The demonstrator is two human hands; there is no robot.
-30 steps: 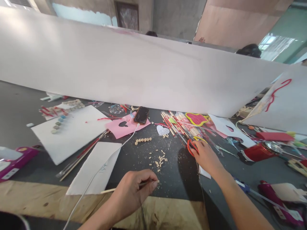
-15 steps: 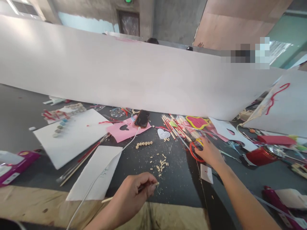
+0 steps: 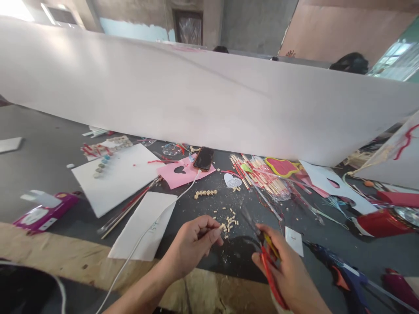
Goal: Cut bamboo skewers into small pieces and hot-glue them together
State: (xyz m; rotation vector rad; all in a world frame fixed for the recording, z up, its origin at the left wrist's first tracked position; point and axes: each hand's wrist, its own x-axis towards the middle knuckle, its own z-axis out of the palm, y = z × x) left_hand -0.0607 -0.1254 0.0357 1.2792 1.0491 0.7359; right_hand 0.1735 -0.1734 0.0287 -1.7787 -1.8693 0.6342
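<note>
My left hand is closed in a pinch over the near part of the dark table. From its fingertips pokes the pale end of a thin wooden stick; the rest is hidden by the hand. Just beyond lie several short cut stick pieces among crumbs. To the right, my right hand grips scissors with red and yellow handles. Their blades point away and toward the left, blurred by motion. A short row of joined stick pieces lies farther back.
A phone on pink paper trails a white cable across white card. Bundled sticks lie at the back, before a tall white panel. On the right are a glue gun and a red can.
My right hand has lifted the scissors from beside the stick bundle and brought them nearer, toward my left hand. My left hand still pinches the stick. The view has shifted.
</note>
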